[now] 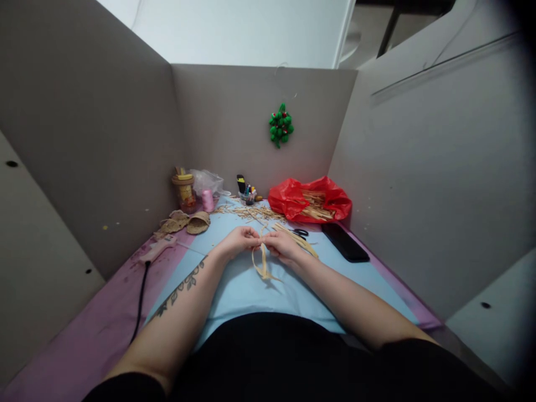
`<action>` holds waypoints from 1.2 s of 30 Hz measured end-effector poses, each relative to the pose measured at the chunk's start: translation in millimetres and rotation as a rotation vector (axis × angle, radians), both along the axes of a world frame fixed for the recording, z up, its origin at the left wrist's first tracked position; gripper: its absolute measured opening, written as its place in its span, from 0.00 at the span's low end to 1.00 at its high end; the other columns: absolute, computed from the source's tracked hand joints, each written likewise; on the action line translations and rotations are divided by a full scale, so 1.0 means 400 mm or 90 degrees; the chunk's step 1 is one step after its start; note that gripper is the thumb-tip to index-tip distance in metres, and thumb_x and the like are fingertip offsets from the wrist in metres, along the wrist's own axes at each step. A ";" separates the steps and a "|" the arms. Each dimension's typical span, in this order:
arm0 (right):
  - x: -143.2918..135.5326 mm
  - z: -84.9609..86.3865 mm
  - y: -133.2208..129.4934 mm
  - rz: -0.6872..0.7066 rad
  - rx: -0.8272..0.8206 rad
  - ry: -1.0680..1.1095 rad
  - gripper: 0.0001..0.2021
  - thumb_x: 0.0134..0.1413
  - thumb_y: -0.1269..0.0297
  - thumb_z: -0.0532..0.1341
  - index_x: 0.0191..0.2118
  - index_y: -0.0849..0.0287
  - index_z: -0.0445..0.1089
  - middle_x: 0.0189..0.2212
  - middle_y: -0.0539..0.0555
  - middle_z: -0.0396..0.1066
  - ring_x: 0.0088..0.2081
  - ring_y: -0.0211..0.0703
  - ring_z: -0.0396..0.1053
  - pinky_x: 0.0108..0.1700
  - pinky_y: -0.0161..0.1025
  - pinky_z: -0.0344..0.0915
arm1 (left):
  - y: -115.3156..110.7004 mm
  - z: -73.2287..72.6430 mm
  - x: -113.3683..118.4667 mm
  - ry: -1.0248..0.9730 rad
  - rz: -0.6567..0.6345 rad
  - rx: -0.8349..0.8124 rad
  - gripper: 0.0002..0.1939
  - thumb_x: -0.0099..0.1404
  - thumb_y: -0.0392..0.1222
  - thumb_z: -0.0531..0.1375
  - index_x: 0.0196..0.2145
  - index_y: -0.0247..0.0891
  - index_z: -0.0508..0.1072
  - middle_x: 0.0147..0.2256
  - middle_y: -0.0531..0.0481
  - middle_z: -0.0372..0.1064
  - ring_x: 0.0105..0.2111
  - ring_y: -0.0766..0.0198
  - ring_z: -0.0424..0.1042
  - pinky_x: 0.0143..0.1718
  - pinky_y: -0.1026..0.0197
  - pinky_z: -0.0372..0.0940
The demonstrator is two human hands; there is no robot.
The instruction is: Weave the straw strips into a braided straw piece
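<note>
My left hand and my right hand meet over the blue table cover, fingers pinched close together. Between them they grip a strip of pale straw, whose loose ends curl down below the fingers. A short piece of it also sticks up above the fingertips. Just beyond my right hand lies a bundle of flat straw strips, with black-handled scissors beside it. The exact spot where the fingertips hold the straw is too small to make out.
A red plastic bag of straw stands at the back right, near a black phone-like slab. Straw scraps lie before a pen cup. Leftward are woven straw slippers, pink thread and a corded power strip. Grey partitions surround the table.
</note>
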State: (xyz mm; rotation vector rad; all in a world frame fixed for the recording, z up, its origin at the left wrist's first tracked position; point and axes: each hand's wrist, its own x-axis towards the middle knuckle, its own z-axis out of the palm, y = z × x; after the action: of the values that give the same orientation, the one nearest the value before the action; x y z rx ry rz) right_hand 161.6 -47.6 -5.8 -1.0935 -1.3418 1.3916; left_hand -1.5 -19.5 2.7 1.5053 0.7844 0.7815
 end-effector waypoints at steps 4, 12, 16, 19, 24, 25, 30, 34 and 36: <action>0.011 -0.003 0.004 0.052 -0.055 0.059 0.12 0.33 0.62 0.66 0.19 0.62 0.62 0.13 0.43 0.53 0.15 0.26 0.44 0.17 0.31 0.37 | -0.003 0.003 -0.007 0.021 -0.002 0.034 0.19 0.47 0.46 0.66 0.32 0.35 0.63 0.19 0.54 0.67 0.20 0.69 0.66 0.23 0.68 0.57; 0.029 -0.019 0.022 0.084 -0.103 0.051 0.14 0.34 0.62 0.67 0.20 0.61 0.60 0.12 0.42 0.51 0.15 0.26 0.45 0.17 0.30 0.36 | -0.005 -0.013 0.011 0.112 0.041 0.213 0.12 0.49 0.41 0.62 0.28 0.35 0.62 0.19 0.56 0.65 0.20 0.70 0.66 0.21 0.69 0.56; 0.027 -0.022 0.025 0.076 -0.079 0.039 0.13 0.36 0.62 0.64 0.19 0.60 0.59 0.12 0.42 0.50 0.15 0.26 0.43 0.16 0.30 0.37 | -0.001 -0.016 0.011 0.101 0.032 0.245 0.12 0.49 0.41 0.63 0.26 0.34 0.63 0.21 0.55 0.65 0.22 0.69 0.67 0.23 0.69 0.59; 0.022 -0.020 0.027 0.062 -0.021 -0.006 0.12 0.39 0.62 0.62 0.18 0.60 0.58 0.12 0.42 0.50 0.15 0.27 0.43 0.16 0.31 0.37 | -0.006 -0.009 0.010 0.059 0.018 0.169 0.14 0.49 0.42 0.64 0.30 0.34 0.65 0.23 0.54 0.66 0.23 0.69 0.68 0.25 0.67 0.61; 0.021 -0.016 0.032 0.004 0.058 -0.053 0.13 0.42 0.61 0.59 0.17 0.58 0.54 0.13 0.43 0.49 0.15 0.28 0.43 0.17 0.32 0.39 | -0.026 0.010 0.012 -0.094 -0.011 -0.142 0.21 0.51 0.41 0.65 0.40 0.35 0.63 0.26 0.53 0.66 0.22 0.71 0.67 0.28 0.65 0.64; 0.024 -0.017 0.034 -0.006 0.068 -0.067 0.12 0.42 0.61 0.58 0.18 0.58 0.54 0.13 0.43 0.49 0.15 0.29 0.44 0.17 0.32 0.39 | -0.028 0.013 0.011 -0.111 -0.006 -0.190 0.21 0.51 0.40 0.66 0.41 0.35 0.63 0.25 0.54 0.66 0.20 0.73 0.65 0.26 0.65 0.64; 0.050 -0.019 0.047 -0.055 0.141 -0.152 0.12 0.42 0.59 0.58 0.19 0.58 0.56 0.14 0.43 0.50 0.17 0.30 0.46 0.19 0.32 0.42 | -0.006 0.022 -0.020 -0.036 0.102 -0.171 0.27 0.48 0.40 0.67 0.45 0.34 0.64 0.25 0.52 0.65 0.18 0.73 0.61 0.19 0.69 0.57; 0.062 -0.009 0.044 -0.087 0.180 -0.214 0.11 0.44 0.60 0.57 0.20 0.58 0.57 0.14 0.44 0.51 0.18 0.31 0.47 0.21 0.33 0.44 | 0.023 0.021 -0.038 0.095 0.411 0.173 0.22 0.48 0.43 0.65 0.42 0.35 0.70 0.38 0.44 0.69 0.35 0.61 0.69 0.35 0.61 0.63; 0.058 0.000 0.037 -0.082 0.207 -0.248 0.11 0.45 0.60 0.56 0.20 0.59 0.57 0.15 0.44 0.52 0.19 0.32 0.49 0.22 0.33 0.45 | 0.021 0.019 -0.027 0.133 0.400 0.332 0.14 0.53 0.45 0.61 0.36 0.35 0.74 0.39 0.43 0.71 0.40 0.58 0.68 0.43 0.59 0.61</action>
State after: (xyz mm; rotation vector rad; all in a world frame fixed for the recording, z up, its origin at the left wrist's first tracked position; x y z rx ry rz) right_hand 184.9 -32.8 -6.0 -1.2398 -1.6717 0.8518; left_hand -12.3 -11.3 10.2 1.8390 1.3149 1.3895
